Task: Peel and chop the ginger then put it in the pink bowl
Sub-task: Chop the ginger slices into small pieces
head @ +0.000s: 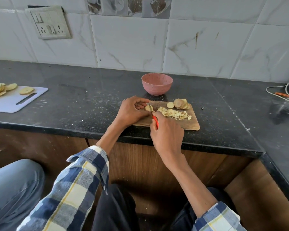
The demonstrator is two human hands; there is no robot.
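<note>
A black speckled stone desk (90, 104) runs beneath a wall of white marbled tiles (207, 47). At its far left lies a white plastic cutting board (15, 101) bearing pale round slices (0, 90). Near the desk's front edge sits a rectangular wooden chopping board (193, 121), and just behind it stands the round pink bowl (157, 84), apart from the board. The right hand (167, 135) grips a red-handled knife (153, 114), fingers curled round the handle, the blade resting on a ginger slice (148, 107). The left hand (132, 110) steadies that slice at the board's left end, its fingers curled down and pinching it. A heap of small chopped ginger cubes (174, 113) lies at the board's middle; a stack of round ginger slices (181, 104) sits at its far right corner.
</note>
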